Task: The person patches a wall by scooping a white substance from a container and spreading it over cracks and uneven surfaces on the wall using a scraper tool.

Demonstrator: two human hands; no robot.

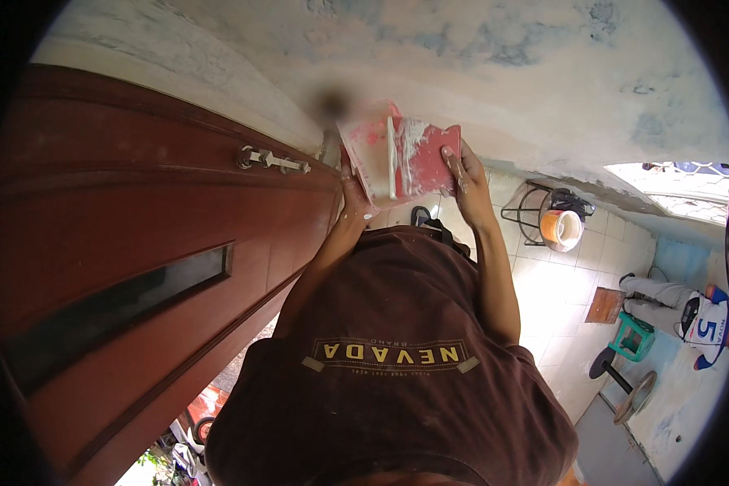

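My right hand (468, 185) grips a red plastic putty spreader (431, 162) with white putty smeared over its face and a thick white line along its left edge. My left hand (355, 193) is closed on the edge of a flat, putty-stained pinkish plate (371, 158). The spreader overlaps this plate, and its left edge lies against or just above the plate's surface; I cannot tell which. Both pieces are held up in front of my chest, close to the patchy wall (462, 61). White smears show on my right fingers.
A brown wooden door (138, 194) with a metal handle (274, 160) stands close at left. To the right, an orange-and-white bucket (560, 231) is by a dark-framed stool (526, 215). Farther right are a green plastic stool (632, 336) and another person (701, 324) near the wall.
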